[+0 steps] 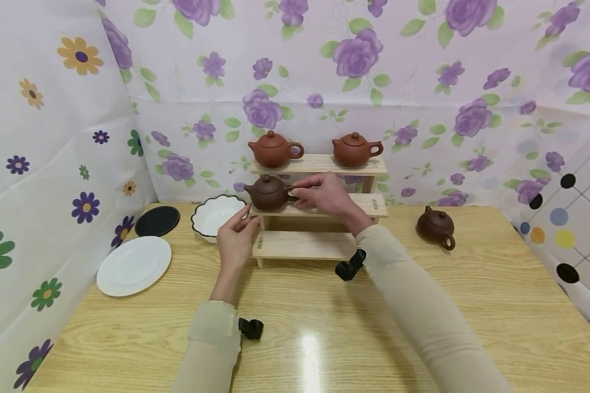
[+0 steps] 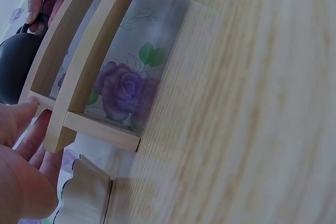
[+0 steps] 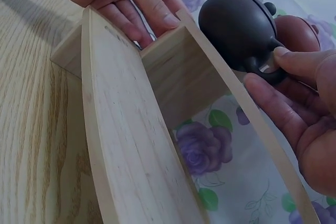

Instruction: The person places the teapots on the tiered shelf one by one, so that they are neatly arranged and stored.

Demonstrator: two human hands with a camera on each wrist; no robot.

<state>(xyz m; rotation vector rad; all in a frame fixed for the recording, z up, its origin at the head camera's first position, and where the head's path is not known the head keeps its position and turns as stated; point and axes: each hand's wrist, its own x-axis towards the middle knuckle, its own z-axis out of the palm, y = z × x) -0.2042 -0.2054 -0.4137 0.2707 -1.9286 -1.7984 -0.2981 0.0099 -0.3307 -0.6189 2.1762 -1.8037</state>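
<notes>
A dark brown teapot (image 1: 269, 194) is at the left end of the middle tier of a three-step wooden stand (image 1: 305, 245), spout to the left. My right hand (image 1: 326, 194) pinches its handle between thumb and fingers, as the teapot (image 3: 236, 30) shows in the right wrist view. Whether its base touches the board is hard to tell. At the stand's left side, my left hand (image 1: 236, 240) grips the end of the middle tier, thumb (image 3: 157, 11) on the board's edge. Two reddish-brown teapots, a left one (image 1: 272, 151) and a right one (image 1: 354, 151), sit on the top tier.
Another dark brown teapot (image 1: 435, 226) stands on the table right of the stand. To the left are a white scalloped bowl (image 1: 211, 221) with a dark rim, a black round disc (image 1: 157, 221) and a white plate (image 1: 134, 266). Flowered cloth (image 1: 295, 82) hangs behind.
</notes>
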